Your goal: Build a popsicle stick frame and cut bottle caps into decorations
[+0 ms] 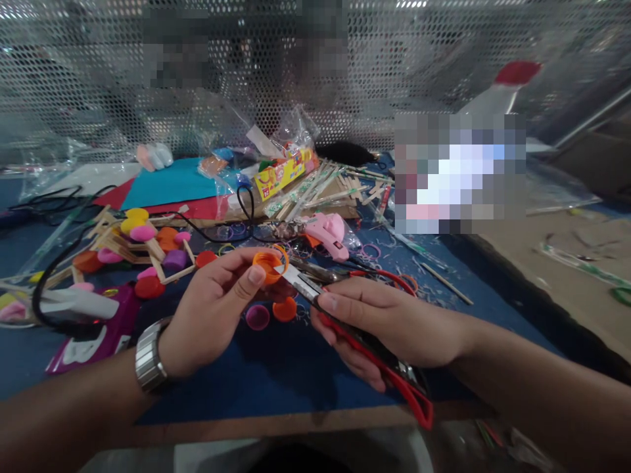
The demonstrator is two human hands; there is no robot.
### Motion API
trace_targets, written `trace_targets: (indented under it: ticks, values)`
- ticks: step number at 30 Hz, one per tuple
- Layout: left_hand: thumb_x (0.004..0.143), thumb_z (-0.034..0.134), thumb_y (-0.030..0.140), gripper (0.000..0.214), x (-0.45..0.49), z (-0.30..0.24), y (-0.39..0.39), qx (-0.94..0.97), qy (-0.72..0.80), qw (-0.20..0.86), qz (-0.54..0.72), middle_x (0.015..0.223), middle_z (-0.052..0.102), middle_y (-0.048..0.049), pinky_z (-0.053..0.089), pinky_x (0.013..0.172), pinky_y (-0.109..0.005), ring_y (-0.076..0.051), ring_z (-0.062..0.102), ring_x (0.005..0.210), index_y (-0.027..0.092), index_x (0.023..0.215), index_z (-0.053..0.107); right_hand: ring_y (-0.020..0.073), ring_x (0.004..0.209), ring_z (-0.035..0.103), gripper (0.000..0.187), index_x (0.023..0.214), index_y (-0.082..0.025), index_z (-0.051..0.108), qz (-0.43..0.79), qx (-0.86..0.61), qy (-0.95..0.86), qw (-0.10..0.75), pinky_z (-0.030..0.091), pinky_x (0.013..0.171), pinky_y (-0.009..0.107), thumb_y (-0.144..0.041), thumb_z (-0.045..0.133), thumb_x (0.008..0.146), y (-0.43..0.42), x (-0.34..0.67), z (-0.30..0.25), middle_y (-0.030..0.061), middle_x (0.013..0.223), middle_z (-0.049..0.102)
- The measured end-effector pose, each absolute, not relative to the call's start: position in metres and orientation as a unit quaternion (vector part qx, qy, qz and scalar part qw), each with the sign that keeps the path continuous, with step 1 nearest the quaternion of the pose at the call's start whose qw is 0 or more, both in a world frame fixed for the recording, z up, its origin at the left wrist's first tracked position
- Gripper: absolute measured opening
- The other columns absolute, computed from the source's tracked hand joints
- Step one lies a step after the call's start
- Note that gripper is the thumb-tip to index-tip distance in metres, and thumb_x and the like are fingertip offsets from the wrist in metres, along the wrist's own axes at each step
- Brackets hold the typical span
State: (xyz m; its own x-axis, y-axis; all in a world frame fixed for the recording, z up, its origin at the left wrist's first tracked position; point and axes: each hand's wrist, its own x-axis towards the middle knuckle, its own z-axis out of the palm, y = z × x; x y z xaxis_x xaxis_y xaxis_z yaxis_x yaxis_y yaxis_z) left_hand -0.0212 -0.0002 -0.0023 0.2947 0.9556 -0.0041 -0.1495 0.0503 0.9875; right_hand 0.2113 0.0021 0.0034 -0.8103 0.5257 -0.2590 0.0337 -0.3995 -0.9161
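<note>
My left hand point(217, 309), with a metal watch on its wrist, pinches an orange bottle cap point(267, 266) between thumb and fingers. My right hand point(384, 328) is closed round a red utility knife point(389, 374); its metal blade point(300, 281) points left and touches the cap's rim. Under the hands, a purple cap point(257, 316) and another orange cap point(284, 309) lie on the blue mat point(276, 374).
A frame of craft sticks with coloured caps point(142, 246) lies at the left, beside a glue gun point(73, 305) with a black cord. Behind are loose sticks point(315, 187), a pink tool point(328, 233), red-handled scissors point(382, 276), coloured paper point(170, 184) and a perforated screen.
</note>
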Motion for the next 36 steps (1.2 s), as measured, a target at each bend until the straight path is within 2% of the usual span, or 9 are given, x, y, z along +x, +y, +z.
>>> trace_targets:
  ticks: [3, 7, 13, 21, 27, 30, 33, 36]
  values:
    - [0.089, 0.077, 0.049, 0.038, -0.021, -0.004, -0.001, 0.527, 0.408, 0.597, 0.447, 0.105, 0.080, -0.0093, 0.062, 0.081, -0.031, -0.022, 0.076, 0.091, 0.018, 0.112, 0.074, 0.0083, 0.032, 0.046, 0.047, 0.081, -0.019, 0.052, 0.797, -0.272, -0.519, 0.148, 0.035, 0.034, 0.018, -0.061, 0.048, 0.103, 0.001, 0.209, 0.003, -0.0070, 0.046, 0.053]
    - [0.087, 0.077, 0.053, 0.043, -0.020, -0.004, -0.003, 0.533, 0.439, 0.589, 0.420, 0.099, 0.080, -0.0086, 0.059, 0.070, -0.026, -0.019, 0.074, 0.082, 0.018, 0.113, 0.075, 0.0085, 0.032, 0.046, 0.048, 0.082, -0.020, 0.052, 0.797, -0.273, -0.521, 0.137, 0.036, 0.035, 0.018, -0.063, 0.049, 0.101, -0.001, 0.207, 0.004, -0.0078, 0.045, 0.052]
    - [0.083, 0.083, 0.048, 0.039, -0.018, -0.003, -0.002, 0.525, 0.430, 0.581, 0.450, 0.097, 0.079, -0.0055, 0.059, 0.073, -0.024, -0.017, 0.073, 0.085, 0.020, 0.108, 0.075, 0.0083, 0.032, 0.046, 0.048, 0.081, -0.020, 0.052, 0.795, -0.264, -0.525, 0.154, 0.036, 0.035, 0.018, -0.062, 0.047, 0.103, 0.000, 0.207, 0.004, -0.0069, 0.045, 0.053]
    - [0.087, 0.080, 0.046, 0.033, -0.020, -0.002, 0.000, 0.499, 0.407, 0.594, 0.482, 0.094, 0.077, -0.0040, 0.064, 0.083, -0.035, -0.019, 0.075, 0.081, 0.020, 0.103, 0.070, 0.0076, 0.032, 0.046, 0.048, 0.082, -0.020, 0.052, 0.794, -0.280, -0.516, 0.159, 0.037, 0.035, 0.018, -0.063, 0.049, 0.102, -0.001, 0.206, 0.006, -0.0072, 0.047, 0.054]
    - [0.084, 0.084, 0.042, 0.031, -0.018, -0.003, 0.000, 0.497, 0.406, 0.604, 0.473, 0.093, 0.076, -0.0028, 0.059, 0.067, -0.022, -0.016, 0.074, 0.081, 0.020, 0.101, 0.069, 0.0077, 0.032, 0.046, 0.049, 0.081, -0.020, 0.052, 0.795, -0.278, -0.519, 0.146, 0.035, 0.034, 0.017, -0.065, 0.049, 0.101, -0.004, 0.204, 0.005, -0.0074, 0.047, 0.053]
    - [0.080, 0.088, 0.040, 0.033, -0.017, -0.003, 0.000, 0.498, 0.415, 0.588, 0.484, 0.093, 0.076, -0.0018, 0.058, 0.070, -0.020, -0.013, 0.072, 0.082, 0.020, 0.099, 0.069, 0.0078, 0.033, 0.046, 0.048, 0.083, -0.020, 0.052, 0.801, -0.284, -0.506, 0.149, 0.036, 0.035, 0.018, -0.063, 0.048, 0.101, -0.005, 0.204, 0.004, -0.0068, 0.049, 0.055]
    - [0.079, 0.089, 0.038, 0.032, -0.017, -0.003, -0.002, 0.506, 0.425, 0.575, 0.482, 0.088, 0.076, 0.0006, 0.057, 0.068, -0.016, -0.009, 0.069, 0.076, 0.020, 0.096, 0.068, 0.0079, 0.033, 0.046, 0.046, 0.083, -0.020, 0.052, 0.802, -0.283, -0.503, 0.153, 0.035, 0.035, 0.018, -0.061, 0.047, 0.103, -0.006, 0.203, 0.004, -0.0069, 0.047, 0.054]
    - [0.080, 0.087, 0.039, 0.033, -0.015, -0.002, -0.003, 0.518, 0.439, 0.567, 0.466, 0.084, 0.075, 0.0012, 0.054, 0.055, -0.016, -0.009, 0.065, 0.066, 0.020, 0.099, 0.066, 0.0077, 0.032, 0.044, 0.045, 0.082, -0.020, 0.051, 0.803, -0.281, -0.500, 0.158, 0.035, 0.035, 0.017, -0.060, 0.046, 0.103, -0.006, 0.201, 0.005, -0.0079, 0.044, 0.052]
